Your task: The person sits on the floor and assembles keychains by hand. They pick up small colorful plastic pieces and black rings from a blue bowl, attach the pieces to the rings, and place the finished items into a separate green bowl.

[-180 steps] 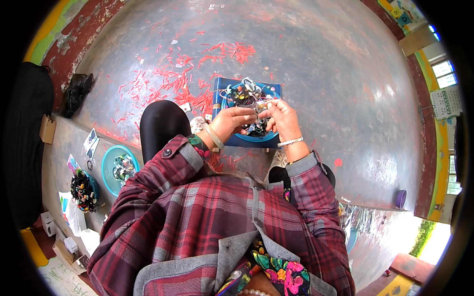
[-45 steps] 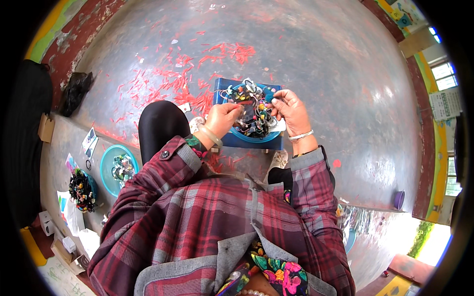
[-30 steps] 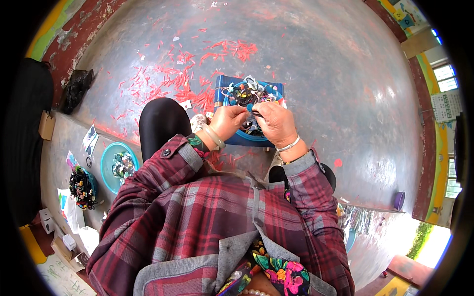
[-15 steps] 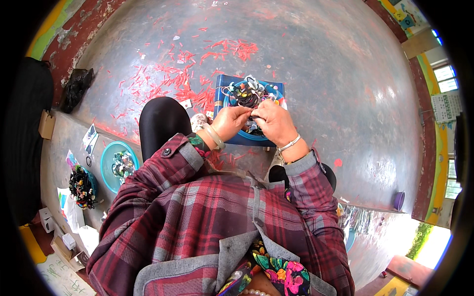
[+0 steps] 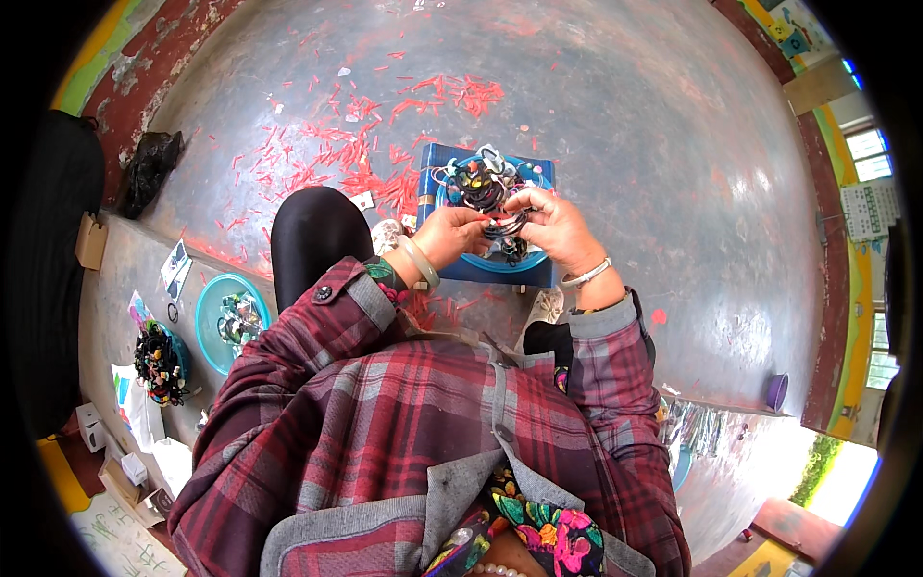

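Observation:
Both hands are over a blue basin (image 5: 475,263) heaped with black and coloured hair ties (image 5: 478,180), some with light trims. My left hand (image 5: 454,237) comes in from the left, its thumb and forefinger pinched at the edge of a small bunch of dark hair ties (image 5: 504,230). From the right, my right hand (image 5: 561,234) grips the same bunch between thumb and curled fingers. Some dark loops dangle below it, over the basin. The exact hold of the fingertips is too small to make out.
The basin rests on a blue square-topped stand (image 5: 432,163) between my knees. Red scraps (image 5: 361,178) litter the grey floor beyond. To the left are a turquoise basin (image 5: 201,325) with packets and a tub of dark hair ties (image 5: 160,363). A purple container (image 5: 777,391) stands far right.
My right hand has drawn a little to the right and turned, its fingers spreading from the left hand. The bunch of dark hair ties now shows between them.

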`<state>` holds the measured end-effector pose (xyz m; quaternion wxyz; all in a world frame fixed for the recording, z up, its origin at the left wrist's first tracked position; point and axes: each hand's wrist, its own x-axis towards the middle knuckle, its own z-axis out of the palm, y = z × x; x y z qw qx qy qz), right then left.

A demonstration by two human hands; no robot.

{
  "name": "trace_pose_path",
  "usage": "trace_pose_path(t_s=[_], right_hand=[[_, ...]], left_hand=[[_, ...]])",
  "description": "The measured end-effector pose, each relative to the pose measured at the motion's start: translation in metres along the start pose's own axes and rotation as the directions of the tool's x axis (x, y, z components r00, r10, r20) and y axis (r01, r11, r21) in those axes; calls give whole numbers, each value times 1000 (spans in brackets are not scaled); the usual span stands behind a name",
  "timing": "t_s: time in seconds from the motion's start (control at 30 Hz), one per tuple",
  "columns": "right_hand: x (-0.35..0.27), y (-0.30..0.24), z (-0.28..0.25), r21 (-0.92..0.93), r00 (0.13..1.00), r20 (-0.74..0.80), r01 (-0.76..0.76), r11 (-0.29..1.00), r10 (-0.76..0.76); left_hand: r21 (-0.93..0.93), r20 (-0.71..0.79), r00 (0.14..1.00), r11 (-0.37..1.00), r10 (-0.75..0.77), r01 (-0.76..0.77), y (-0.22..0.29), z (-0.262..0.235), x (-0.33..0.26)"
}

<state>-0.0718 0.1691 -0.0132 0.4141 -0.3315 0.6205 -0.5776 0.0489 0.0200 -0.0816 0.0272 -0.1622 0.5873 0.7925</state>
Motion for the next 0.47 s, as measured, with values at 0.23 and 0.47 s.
trace_pose_path(t_s=[0.23, 0.47], right_hand=[[-3, -3, 3, -290, 971, -236, -102, 952, 32], [-2, 0, 9, -770, 918, -207, 61, 636, -339]], left_hand=[[30, 72, 997, 999, -22, 20, 5, 2, -3], [-85, 76, 997, 996, -16, 22, 4, 3, -4]])
